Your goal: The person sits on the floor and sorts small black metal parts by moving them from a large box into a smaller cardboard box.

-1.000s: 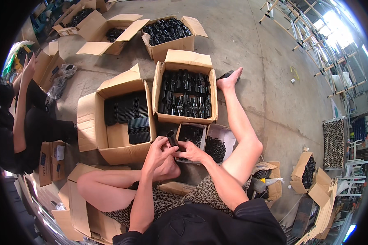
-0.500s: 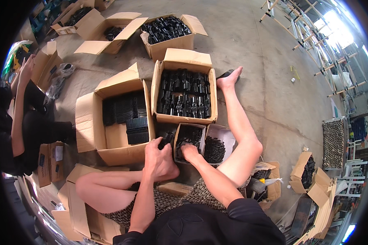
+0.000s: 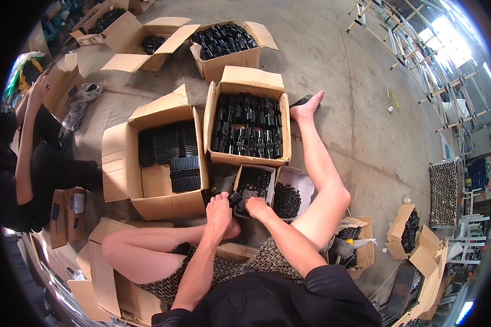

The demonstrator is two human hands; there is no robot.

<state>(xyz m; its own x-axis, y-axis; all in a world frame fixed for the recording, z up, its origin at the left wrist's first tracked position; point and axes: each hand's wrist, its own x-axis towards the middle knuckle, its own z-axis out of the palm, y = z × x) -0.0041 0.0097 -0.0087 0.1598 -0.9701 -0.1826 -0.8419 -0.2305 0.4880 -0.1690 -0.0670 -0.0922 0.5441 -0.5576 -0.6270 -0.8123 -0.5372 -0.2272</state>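
Observation:
My left hand (image 3: 219, 211) is closed around a dark plastic part (image 3: 235, 198), which sticks out past the fingers toward the small boxes. My right hand (image 3: 257, 207) is at the near edge of a small open box (image 3: 238, 180) of small black pieces (image 3: 256, 179). Its fingertips are bent together, and what they hold is too small to make out. Beside that box stands a second small box (image 3: 310, 182) with a heap of tiny black pieces (image 3: 287, 201). My bare left foot is partly hidden behind my left hand.
Ahead stand a large carton (image 3: 249, 159) of black clamp-like parts and another carton (image 3: 168, 207) of stacked black slats. More open cartons (image 3: 229, 60) lie farther back. Another person (image 3: 24, 158) sits at the left. A carton with a hammer (image 3: 341, 249) is by my right thigh. Metal frames (image 3: 414, 54) stand far right.
My left hand has moved right and slightly nearer to me, bringing the dark part beside my right hand. My right hand has shifted slightly right and nearer.

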